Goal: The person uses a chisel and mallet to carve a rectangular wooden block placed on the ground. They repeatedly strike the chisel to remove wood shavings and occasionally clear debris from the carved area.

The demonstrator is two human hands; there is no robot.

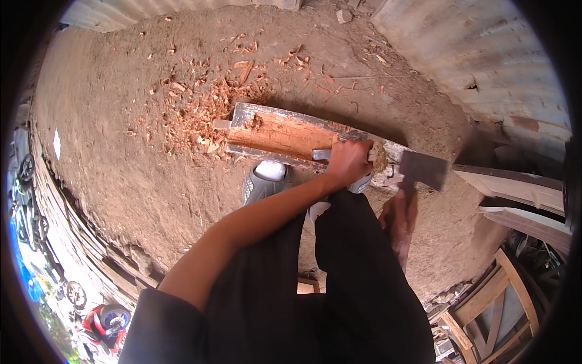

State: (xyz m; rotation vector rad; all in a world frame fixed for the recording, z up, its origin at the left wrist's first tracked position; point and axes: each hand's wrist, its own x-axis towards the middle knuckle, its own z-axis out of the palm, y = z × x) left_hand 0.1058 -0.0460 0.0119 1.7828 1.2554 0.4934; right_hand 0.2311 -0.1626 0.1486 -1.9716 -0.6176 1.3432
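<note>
A hollowed wooden log lies across the ground in front of me, its inside freshly cut and orange-brown, its outer rim dark and weathered. My left hand is closed around the handle of a chisel, whose wide metal blade points left into the hollow. The handle's butt sticks out on the right side of the fist. To the right, my right hand grips a mallet by its handle. Its dark, blocky head is apart from the chisel and, like the hand, smeared by motion.
Wood shavings are scattered beyond the log's left end. My shoe stands against its near side. Corrugated metal sheets rise at the far right. Wooden frames lean at the lower right; a red motorcycle stands lower left.
</note>
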